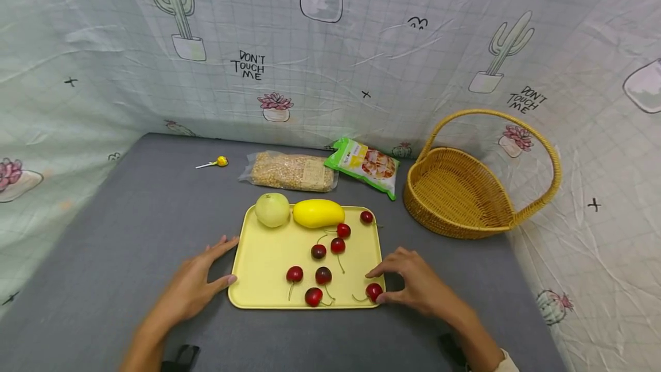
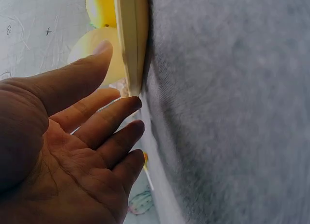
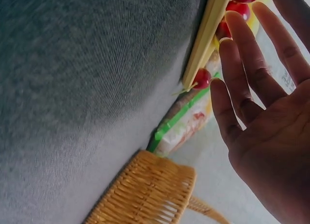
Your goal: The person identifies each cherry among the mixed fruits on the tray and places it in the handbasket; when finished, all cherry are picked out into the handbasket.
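A pale yellow tray (image 1: 263, 268) lies on the table in the head view, with several dark red cherries scattered over its middle and right side. At its back left are a round pale green fruit (image 1: 272, 210) and an oblong yellow fruit (image 1: 318, 213). My left hand (image 1: 193, 283) is at the tray's left edge, fingers extended and thumb spread. My right hand (image 1: 418, 283) reaches over the front right corner; its thumb tip is right at a cherry (image 1: 374, 291), while the other fingers stay apart from it. In the right wrist view those fingers are loosely extended.
Behind the tray lie a clear bag of yellowish grains (image 1: 289, 171) and a green-and-white packet (image 1: 364, 166). A wicker basket (image 1: 439, 220) with a tall handle stands at the right. A yellow-wrapped lollipop (image 1: 221, 161) is at the back left. Patterned cloth (image 1: 320, 73) hangs behind the table.
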A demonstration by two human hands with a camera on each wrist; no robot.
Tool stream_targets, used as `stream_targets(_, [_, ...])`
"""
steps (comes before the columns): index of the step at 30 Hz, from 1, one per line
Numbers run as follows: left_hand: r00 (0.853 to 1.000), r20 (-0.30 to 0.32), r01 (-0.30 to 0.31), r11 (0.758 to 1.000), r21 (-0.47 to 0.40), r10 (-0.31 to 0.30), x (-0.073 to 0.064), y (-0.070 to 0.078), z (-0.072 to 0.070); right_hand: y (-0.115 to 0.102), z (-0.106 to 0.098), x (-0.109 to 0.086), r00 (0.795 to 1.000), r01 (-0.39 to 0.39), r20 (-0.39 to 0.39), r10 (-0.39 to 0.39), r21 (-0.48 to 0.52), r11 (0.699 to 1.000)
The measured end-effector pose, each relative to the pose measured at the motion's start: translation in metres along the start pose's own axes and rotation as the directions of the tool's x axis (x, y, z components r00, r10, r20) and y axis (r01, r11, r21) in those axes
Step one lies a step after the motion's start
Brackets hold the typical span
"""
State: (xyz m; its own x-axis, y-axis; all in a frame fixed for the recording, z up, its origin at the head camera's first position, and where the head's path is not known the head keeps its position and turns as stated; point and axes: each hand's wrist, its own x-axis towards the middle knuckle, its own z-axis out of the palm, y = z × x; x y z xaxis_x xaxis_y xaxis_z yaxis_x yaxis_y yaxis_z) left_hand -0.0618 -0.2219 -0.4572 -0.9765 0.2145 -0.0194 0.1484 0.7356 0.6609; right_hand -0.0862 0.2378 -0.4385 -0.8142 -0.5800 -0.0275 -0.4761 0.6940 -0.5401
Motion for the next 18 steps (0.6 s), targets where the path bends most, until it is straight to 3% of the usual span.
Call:
stream_targets(11, [0.999,0.029,0.030,0.999,-0.011,-0.030,0.006,0.002,0.004,-0.004,0.003,0.007,0.999,0.003,0.040,-0.003,-0.007,1.000])
stream_targets(18, [1.000,0.022,0.021,1.000,0.006,-0.021,0.006,0.002,0.005,-0.003,0.001,0.013,1.000,0.001,-0.011,0.000,0.049,0.999])
